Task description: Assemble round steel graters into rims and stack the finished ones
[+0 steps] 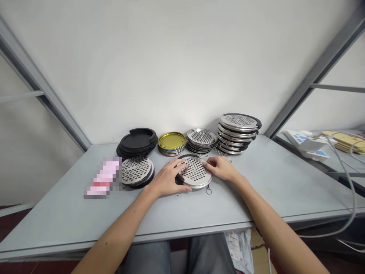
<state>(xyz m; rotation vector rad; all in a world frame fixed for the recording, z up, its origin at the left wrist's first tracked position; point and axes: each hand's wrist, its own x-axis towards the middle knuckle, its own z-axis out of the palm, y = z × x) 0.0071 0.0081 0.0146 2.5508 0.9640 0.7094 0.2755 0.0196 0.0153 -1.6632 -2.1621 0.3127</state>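
A round metal grater (195, 172) with rows of holes and a black rim piece lies on the table in front of me. A small ring on a chain (209, 190) sticks out at its front right. My left hand (168, 177) grips its left side, fingers over the top and thumb at the front edge. My right hand (221, 167) holds its right edge between thumb and curled fingers. Left of my left hand is another perforated grater disc (136, 170), resting on a darker round piece.
Along the wall stand stacked black round holders (137, 139), yellow-gold discs (171, 141), silver grater discs (201, 137) and a tall pile of assembled graters (238, 122). A blurred pink object (105, 176) lies at left. A white cable (352, 190) hangs at the right edge.
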